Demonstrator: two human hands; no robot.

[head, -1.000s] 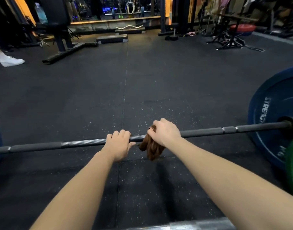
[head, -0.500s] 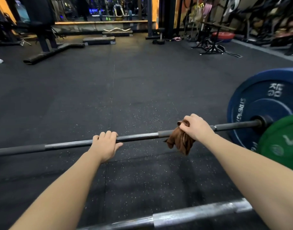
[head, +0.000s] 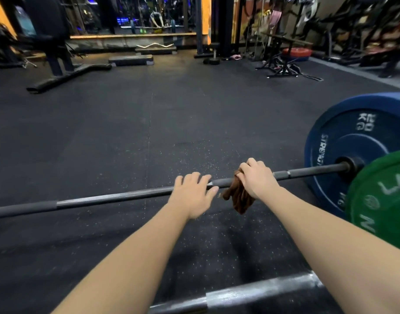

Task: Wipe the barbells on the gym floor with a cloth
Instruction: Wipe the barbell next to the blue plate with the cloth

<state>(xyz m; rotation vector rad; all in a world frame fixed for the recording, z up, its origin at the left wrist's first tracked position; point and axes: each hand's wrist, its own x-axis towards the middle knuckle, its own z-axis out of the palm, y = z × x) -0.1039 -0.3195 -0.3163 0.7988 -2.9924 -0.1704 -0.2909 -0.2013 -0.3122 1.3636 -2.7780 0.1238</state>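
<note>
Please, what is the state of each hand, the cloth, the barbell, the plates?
barbell: low over the floor, loaded.
blue plate: upright on its end.
green plate: upright, partly out of frame.
brown cloth: bunched round the barbell, end hanging.
right hand: grips the brown cloth.
left hand: open, fingers straight over the barbell.

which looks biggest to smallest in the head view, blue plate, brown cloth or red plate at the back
1. blue plate
2. brown cloth, partly under the right hand
3. red plate, small only because it sits far back
</note>
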